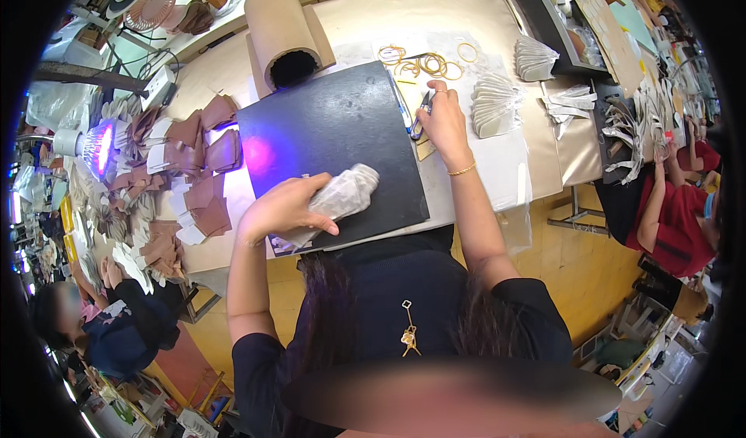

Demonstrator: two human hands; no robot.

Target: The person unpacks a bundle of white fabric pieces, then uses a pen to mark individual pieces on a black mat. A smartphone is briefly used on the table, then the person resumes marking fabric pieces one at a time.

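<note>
While left hand (286,205) grips pale bundle (347,192), right hand (445,123) clasps tool (424,106) near yellow bands (431,66).

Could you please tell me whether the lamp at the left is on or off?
On: the lamp glows white and violet, and a pink-violet patch of light shows on the black board.

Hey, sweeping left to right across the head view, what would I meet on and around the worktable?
Glowing lamp, brown pieces, brown tube, pale bundle in the left grip, yellow rings, larger fan-shaped pale stack, open black tray.
</note>
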